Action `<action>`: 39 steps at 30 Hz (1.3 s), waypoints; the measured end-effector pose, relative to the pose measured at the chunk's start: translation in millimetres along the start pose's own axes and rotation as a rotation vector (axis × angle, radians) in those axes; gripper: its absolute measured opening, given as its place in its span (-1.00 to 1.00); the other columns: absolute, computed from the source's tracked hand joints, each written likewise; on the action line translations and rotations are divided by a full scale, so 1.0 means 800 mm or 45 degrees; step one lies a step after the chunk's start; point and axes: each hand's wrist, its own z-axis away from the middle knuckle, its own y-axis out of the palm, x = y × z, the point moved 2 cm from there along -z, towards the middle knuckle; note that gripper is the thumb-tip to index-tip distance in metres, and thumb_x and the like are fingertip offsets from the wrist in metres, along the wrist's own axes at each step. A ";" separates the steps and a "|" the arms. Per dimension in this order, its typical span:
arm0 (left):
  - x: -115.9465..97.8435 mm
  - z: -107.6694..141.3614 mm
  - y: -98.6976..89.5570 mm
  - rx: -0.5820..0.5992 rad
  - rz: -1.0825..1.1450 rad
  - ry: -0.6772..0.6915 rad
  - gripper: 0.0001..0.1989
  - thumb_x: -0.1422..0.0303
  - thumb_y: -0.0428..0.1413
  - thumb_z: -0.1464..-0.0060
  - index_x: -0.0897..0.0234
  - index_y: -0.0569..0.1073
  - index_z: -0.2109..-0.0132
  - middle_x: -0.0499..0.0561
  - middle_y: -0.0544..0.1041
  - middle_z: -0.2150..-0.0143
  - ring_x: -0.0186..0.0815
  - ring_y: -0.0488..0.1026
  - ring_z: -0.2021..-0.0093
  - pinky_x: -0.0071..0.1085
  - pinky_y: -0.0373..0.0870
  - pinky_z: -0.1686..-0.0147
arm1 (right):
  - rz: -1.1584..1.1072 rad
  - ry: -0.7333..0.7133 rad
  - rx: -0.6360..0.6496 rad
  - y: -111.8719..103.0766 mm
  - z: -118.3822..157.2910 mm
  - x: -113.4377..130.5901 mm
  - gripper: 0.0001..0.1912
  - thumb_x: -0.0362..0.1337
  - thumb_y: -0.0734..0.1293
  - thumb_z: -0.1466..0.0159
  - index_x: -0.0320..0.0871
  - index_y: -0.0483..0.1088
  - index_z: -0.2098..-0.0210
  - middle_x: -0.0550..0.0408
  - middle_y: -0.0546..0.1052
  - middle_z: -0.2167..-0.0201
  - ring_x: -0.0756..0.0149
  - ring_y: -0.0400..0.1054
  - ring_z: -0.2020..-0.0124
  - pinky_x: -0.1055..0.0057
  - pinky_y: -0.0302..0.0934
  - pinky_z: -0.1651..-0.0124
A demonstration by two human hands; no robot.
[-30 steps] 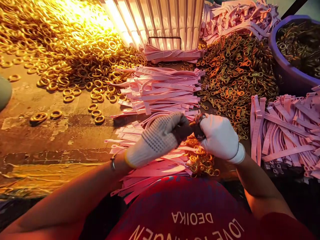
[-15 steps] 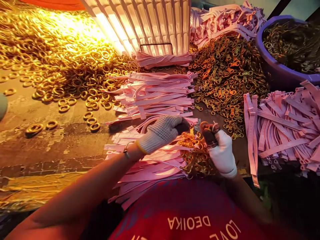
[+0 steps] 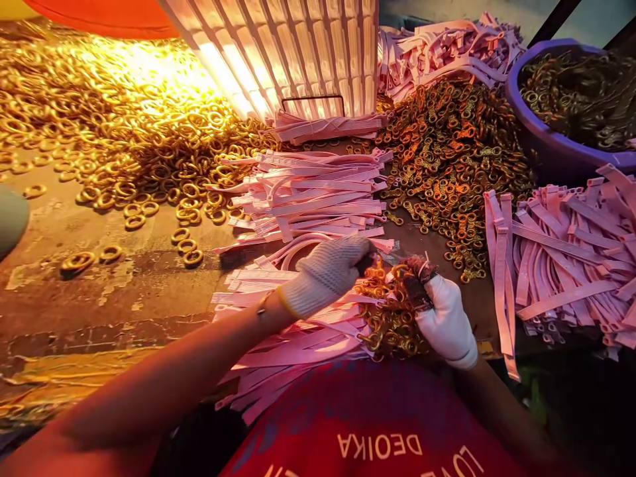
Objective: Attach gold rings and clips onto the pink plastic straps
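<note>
My left hand (image 3: 330, 268), in a grey dotted glove, is closed with its dark fingertips at the top of a small heap of gold-coloured swivel clasps (image 3: 395, 324). What those fingers pinch is hidden. My right hand (image 3: 444, 315), in a white glove with dark wrapped fingertips, bends its fingers over the right side of that heap. Its fingers are closed too, and their contents cannot be made out. Under my left hand and forearm lie pink straps (image 3: 298, 348). A further row of pink straps (image 3: 313, 192) lies just beyond.
Gold-coloured rings (image 3: 163, 152) spread over the left of the worn table (image 3: 119, 295). A white ribbed panel (image 3: 298, 53) stands at the back. More clasps (image 3: 452, 152) are piled right of centre, near a purple tub (image 3: 541, 126). Pink straps (image 3: 571, 252) overhang the right edge.
My right hand's fingertips have dipped from above the small heap down to the clasps. My left hand has barely moved. The whole view has shifted slightly.
</note>
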 end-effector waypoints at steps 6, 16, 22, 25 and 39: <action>-0.026 0.121 -0.007 -0.014 1.038 -0.677 -0.71 0.10 0.12 -0.26 0.25 0.41 0.20 -0.18 0.32 0.64 -0.45 0.18 0.66 -0.52 0.10 0.62 | 0.533 -0.419 0.361 0.012 -0.008 0.069 -0.79 -0.41 0.27 -0.22 -0.21 0.46 0.16 -0.10 0.51 0.29 0.11 0.37 0.27 0.24 0.30 0.20; -0.018 0.181 0.023 -0.096 1.034 -0.635 -0.62 0.05 0.03 -0.33 0.25 0.38 0.30 -0.13 0.34 0.59 -0.44 0.22 0.58 -0.49 0.20 0.52 | 1.136 -0.797 0.244 0.054 0.008 0.113 -0.78 -0.53 0.22 -0.27 -0.14 0.27 0.45 0.02 0.36 0.52 0.26 0.16 0.54 0.29 -0.11 0.50; -0.023 0.172 0.005 -0.091 0.823 -0.490 -0.65 0.11 0.05 -0.29 0.26 0.41 0.36 -0.07 0.43 0.55 -0.39 0.29 0.52 -0.46 0.24 0.47 | 1.018 -0.750 0.194 0.055 0.004 0.115 -0.77 -0.49 0.17 -0.36 -0.17 0.31 0.40 0.05 0.36 0.52 0.26 0.18 0.51 0.30 -0.06 0.46; -0.023 0.162 0.000 0.010 0.944 -0.492 -0.60 0.09 -0.05 -0.35 0.24 0.36 0.39 -0.13 0.29 0.66 -0.42 0.18 0.65 -0.48 0.13 0.59 | 1.007 -0.772 0.199 0.055 -0.004 0.112 -0.78 -0.46 0.16 -0.39 -0.15 0.31 0.38 0.05 0.37 0.51 0.25 0.17 0.51 0.29 -0.05 0.45; -0.014 0.146 -0.002 -0.229 0.650 -0.384 -0.65 0.17 0.03 -0.32 0.27 0.43 0.38 -0.13 0.38 0.61 -0.42 0.27 0.60 -0.49 0.20 0.54 | 1.065 -0.516 0.499 0.049 -0.017 0.097 -0.70 -0.45 0.27 -0.22 -0.23 0.39 0.04 -0.02 0.49 0.38 0.16 0.34 0.43 0.28 0.11 0.40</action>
